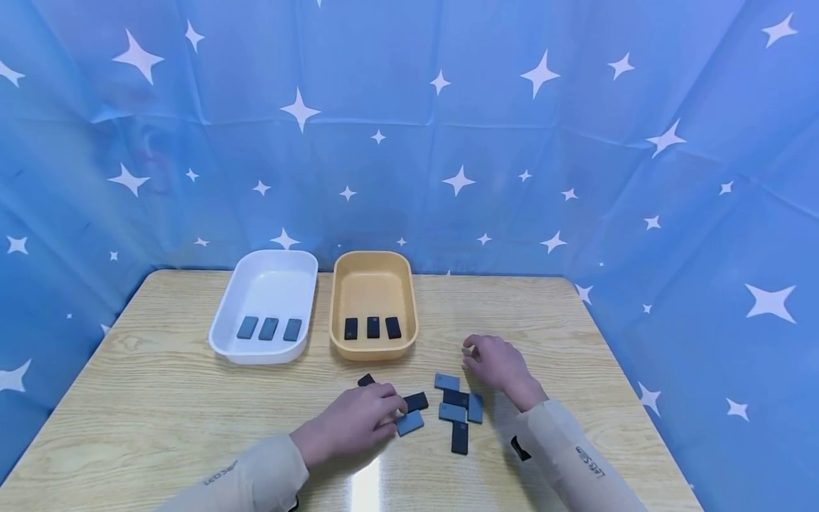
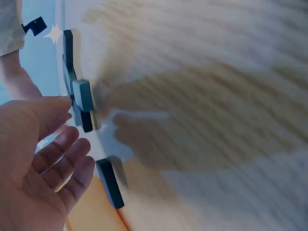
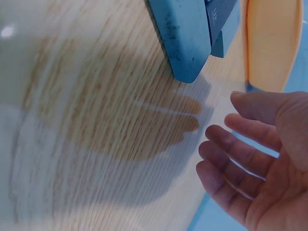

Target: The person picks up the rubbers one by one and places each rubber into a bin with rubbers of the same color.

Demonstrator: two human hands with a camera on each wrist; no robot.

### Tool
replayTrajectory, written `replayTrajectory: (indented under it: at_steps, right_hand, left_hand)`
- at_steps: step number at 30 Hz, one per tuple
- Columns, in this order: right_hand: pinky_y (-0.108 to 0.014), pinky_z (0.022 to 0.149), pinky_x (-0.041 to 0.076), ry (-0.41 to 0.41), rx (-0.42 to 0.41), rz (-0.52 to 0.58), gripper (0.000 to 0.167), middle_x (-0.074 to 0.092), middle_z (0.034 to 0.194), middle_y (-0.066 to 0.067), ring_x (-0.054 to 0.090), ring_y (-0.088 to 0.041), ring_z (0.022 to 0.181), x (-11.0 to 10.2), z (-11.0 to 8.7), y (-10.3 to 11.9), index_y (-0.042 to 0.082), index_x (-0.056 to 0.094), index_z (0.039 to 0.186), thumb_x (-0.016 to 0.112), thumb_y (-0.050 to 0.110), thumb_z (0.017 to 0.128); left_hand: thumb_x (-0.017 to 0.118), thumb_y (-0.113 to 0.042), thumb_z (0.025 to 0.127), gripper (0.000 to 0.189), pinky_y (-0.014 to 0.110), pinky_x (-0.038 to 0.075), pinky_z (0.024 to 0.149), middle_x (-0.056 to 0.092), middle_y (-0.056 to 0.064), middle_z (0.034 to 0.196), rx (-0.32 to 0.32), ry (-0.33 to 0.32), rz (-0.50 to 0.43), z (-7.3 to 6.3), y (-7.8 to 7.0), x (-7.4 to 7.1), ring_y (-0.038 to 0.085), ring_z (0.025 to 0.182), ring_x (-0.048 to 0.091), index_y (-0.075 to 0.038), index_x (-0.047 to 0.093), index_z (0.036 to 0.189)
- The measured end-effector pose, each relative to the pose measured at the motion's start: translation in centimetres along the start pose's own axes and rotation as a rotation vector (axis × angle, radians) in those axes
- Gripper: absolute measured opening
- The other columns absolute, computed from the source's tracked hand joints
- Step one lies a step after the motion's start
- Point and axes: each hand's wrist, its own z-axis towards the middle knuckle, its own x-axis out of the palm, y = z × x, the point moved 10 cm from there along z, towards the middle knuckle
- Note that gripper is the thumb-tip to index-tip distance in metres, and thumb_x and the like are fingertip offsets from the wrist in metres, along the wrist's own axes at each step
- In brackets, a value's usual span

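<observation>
My left hand (image 1: pixel 358 418) is over the table with its fingers loosely bent. Its fingertips are right at a blue rectangular block (image 1: pixel 410 424) and a black block (image 1: pixel 416 402). In the left wrist view the thumb tip overlaps the edge of a blue block (image 2: pixel 83 95). Another black block (image 1: pixel 366 380) shows partly behind that hand. My right hand (image 1: pixel 499 363) hovers to the right of a loose group of blue and black blocks (image 1: pixel 452 412), its fingers relaxed and nothing in them. A blue block (image 3: pixel 185 43) is near its thumb in the right wrist view.
A white tray (image 1: pixel 256 356) at the back left has a row of three blue blocks (image 1: pixel 269 328). Beside it, an orange tray (image 1: pixel 374 353) has three black blocks (image 1: pixel 373 327) in a row. A blue star-patterned curtain (image 1: pixel 409 142) hangs behind the wooden table (image 1: pixel 128 398).
</observation>
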Motion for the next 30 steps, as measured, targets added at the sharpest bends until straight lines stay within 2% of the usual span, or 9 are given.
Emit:
replayTrajectory:
  at_steps: [3,10,16,20,26,30]
  right_hand:
    - [-0.039,0.07,0.054,-0.002,-0.003,-0.001,0.029,0.071,0.1,-0.008,0.066,-0.019,0.082,-0.1,0.0,0.0,0.011,0.067,0.117,0.068,0.023,0.091]
    - [-0.04,0.072,0.054,-0.004,0.001,0.004,0.029,0.071,0.101,-0.009,0.066,-0.02,0.084,-0.1,-0.1,0.0,0.011,0.067,0.117,0.068,0.022,0.09]
    - [-0.04,0.073,0.055,-0.002,0.0,0.0,0.029,0.071,0.102,-0.009,0.067,-0.02,0.085,-0.1,-0.1,0.1,0.011,0.067,0.117,0.069,0.023,0.09]
    - [-0.04,0.073,0.054,-0.001,-0.001,0.0,0.029,0.071,0.101,-0.009,0.066,-0.02,0.086,-0.1,-0.1,0.0,0.011,0.067,0.117,0.068,0.023,0.09]
    - [-0.04,0.073,0.055,-0.005,-0.009,0.0,0.029,0.071,0.101,-0.009,0.067,-0.02,0.086,-0.1,-0.3,-0.1,0.011,0.067,0.116,0.068,0.023,0.09]
    - [-0.039,0.072,0.054,-0.01,-0.011,0.0,0.028,0.071,0.101,-0.008,0.066,-0.02,0.085,-0.2,-0.4,-0.1,0.011,0.067,0.116,0.068,0.023,0.09]
  left_hand:
    - [0.065,-0.029,0.091,0.023,0.022,0.049,0.075,0.061,-0.01,0.103,0.007,0.019,-0.002,0.3,-0.4,0.5,0.002,0.087,0.055,-0.025,0.067,0.113]
    - [0.067,-0.033,0.091,0.024,0.018,0.045,0.067,0.057,-0.011,0.098,0.043,0.035,0.051,0.8,-1.3,1.2,0.0,0.079,0.051,-0.025,0.065,0.113]
    - [0.066,-0.035,0.092,0.025,0.018,0.043,0.065,0.055,-0.011,0.096,0.011,0.069,0.058,1.2,-1.2,1.8,0.001,0.078,0.049,-0.024,0.065,0.114]
    - [0.067,-0.032,0.091,0.024,0.018,0.042,0.063,0.055,-0.011,0.094,-0.002,0.082,0.04,1.3,-1.2,2.2,0.001,0.077,0.048,-0.024,0.064,0.114]
    - [0.068,-0.025,0.089,0.02,0.02,0.047,0.066,0.057,-0.009,0.094,0.022,0.055,0.045,1.5,-1.7,2.0,0.003,0.08,0.054,-0.023,0.066,0.109]
    - [0.068,-0.023,0.089,0.021,0.021,0.048,0.07,0.058,-0.009,0.095,0.019,0.083,0.012,1.6,-1.7,2.2,0.003,0.081,0.053,-0.026,0.066,0.111]
